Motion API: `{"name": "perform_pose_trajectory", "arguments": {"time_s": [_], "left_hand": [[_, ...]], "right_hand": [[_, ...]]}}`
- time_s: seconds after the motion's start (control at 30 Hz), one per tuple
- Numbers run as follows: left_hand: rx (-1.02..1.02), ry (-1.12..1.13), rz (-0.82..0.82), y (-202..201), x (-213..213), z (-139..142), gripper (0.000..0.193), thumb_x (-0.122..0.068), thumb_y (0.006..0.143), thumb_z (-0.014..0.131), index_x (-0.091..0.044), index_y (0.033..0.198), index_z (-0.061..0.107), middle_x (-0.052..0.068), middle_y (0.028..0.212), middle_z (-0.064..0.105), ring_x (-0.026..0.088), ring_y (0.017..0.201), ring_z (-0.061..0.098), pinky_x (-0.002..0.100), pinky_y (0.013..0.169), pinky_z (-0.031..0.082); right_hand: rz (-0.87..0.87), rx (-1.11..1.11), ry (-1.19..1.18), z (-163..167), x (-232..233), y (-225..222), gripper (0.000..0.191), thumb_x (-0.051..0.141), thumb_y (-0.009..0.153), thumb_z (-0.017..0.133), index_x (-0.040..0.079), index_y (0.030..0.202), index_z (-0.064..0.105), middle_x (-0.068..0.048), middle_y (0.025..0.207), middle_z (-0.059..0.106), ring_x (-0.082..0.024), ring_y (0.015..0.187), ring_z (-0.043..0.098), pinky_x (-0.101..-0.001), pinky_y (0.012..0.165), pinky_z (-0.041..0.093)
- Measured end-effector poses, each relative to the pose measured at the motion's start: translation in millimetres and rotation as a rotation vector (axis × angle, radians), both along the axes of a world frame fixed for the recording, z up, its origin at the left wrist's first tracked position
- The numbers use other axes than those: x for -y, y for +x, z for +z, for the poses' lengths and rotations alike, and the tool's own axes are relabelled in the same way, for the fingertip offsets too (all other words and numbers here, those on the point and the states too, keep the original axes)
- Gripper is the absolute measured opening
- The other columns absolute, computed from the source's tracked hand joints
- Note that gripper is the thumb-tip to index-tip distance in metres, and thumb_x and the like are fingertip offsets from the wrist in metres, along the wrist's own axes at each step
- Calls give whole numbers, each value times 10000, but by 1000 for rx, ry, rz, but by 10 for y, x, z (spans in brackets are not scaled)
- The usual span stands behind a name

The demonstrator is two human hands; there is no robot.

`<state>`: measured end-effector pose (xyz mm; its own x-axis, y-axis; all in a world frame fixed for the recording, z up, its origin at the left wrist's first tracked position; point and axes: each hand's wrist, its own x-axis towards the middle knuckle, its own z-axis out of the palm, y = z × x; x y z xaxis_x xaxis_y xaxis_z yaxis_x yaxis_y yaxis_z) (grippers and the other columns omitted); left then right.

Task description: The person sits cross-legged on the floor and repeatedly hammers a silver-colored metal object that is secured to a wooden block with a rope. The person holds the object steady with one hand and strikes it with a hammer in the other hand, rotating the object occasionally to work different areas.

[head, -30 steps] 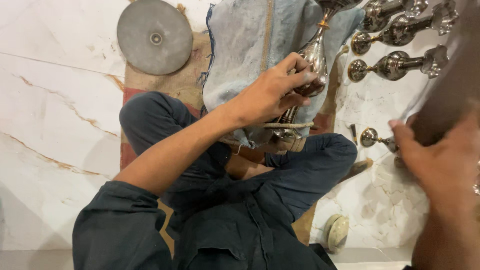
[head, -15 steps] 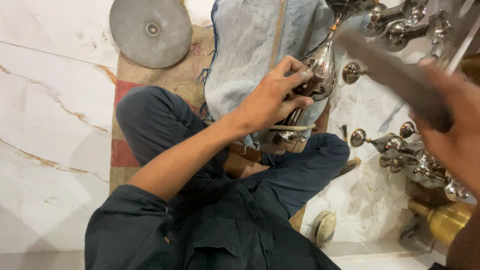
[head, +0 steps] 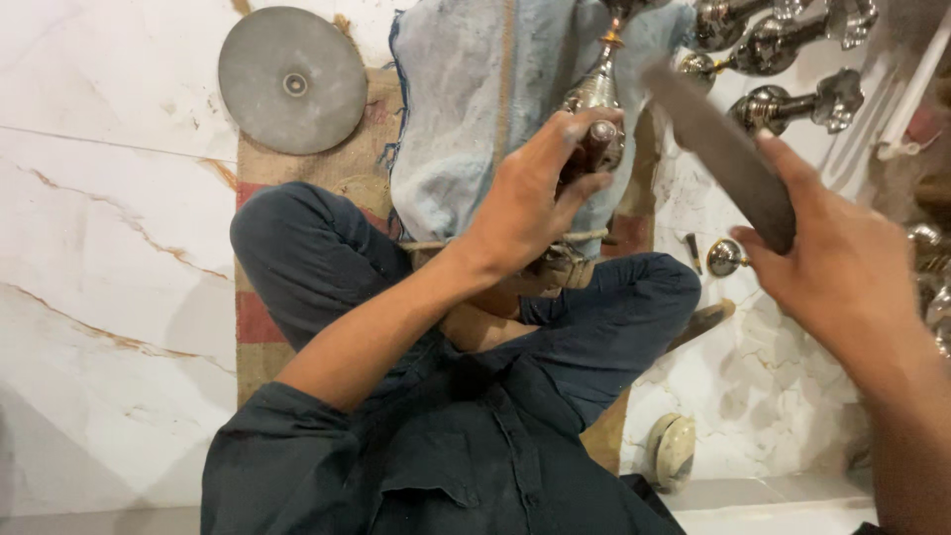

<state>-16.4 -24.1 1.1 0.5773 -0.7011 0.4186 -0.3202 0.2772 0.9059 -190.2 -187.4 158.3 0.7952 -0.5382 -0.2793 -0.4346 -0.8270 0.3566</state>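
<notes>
Left hand point(head: 530, 203) closed around shiny silver metal vase-shaped piece point(head: 597, 119), resting over pale blue cloth point(head: 466, 109) on lap. Right hand point(head: 842, 267) wrapped tight on long flat dark metal file point(head: 718, 149), raised beside piece, not touching. More shiny pieces point(head: 783, 50) lying on marble floor point(head: 109, 248) nearby.

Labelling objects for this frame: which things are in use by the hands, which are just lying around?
In use:
left hand gripping the metal piece
right hand holding the flat file
blue cloth under the piece

Lying about:
grey disc
shiny fittings on the floor
small knob
round pad
</notes>
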Motion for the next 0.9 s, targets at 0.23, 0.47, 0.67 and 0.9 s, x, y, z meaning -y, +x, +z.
{"name": "perform_pose_trajectory", "arguments": {"time_s": [0.23, 0.47, 0.67, 0.9], "left_hand": [[262, 157, 78, -80, 75, 64, 489, -78, 941, 778, -80, 1375, 554, 114, 1150, 628, 328, 1064, 623, 422, 935, 526], [342, 195, 62, -59, 137, 96, 474, -60, 950, 785, -38, 1363, 554, 123, 1158, 631, 346, 1087, 625, 423, 929, 515], [281, 251, 23, -68, 135, 96, 389, -47, 971, 766, -26, 1311, 580, 107, 1082, 633, 273, 969, 677, 389, 843, 558], [241, 265, 200, -191, 106, 87, 319, -41, 959, 787, -12, 1214, 597, 122, 1008, 594, 253, 855, 643, 369, 756, 532]], "right_hand": [[41, 100, 55, -270, 110, -377, 802, 209, 859, 779, 221, 1586, 441, -159, 935, 712, -380, 733, 716, -476, 638, 568], [249, 831, 232, -309, 446, -508, 696, 243, 1030, 779, 140, 1549, 327, -202, 1186, 606, -390, 1023, 659, -445, 896, 543], [325, 425, 107, -77, 398, -335, 718, 184, 877, 806, 154, 1539, 530, -166, 902, 705, -374, 690, 710, -450, 601, 564], [369, 191, -38, 206, 239, -52, 738, 208, 938, 749, 228, 1618, 464, -88, 895, 709, -214, 571, 703, -327, 496, 561]]}}
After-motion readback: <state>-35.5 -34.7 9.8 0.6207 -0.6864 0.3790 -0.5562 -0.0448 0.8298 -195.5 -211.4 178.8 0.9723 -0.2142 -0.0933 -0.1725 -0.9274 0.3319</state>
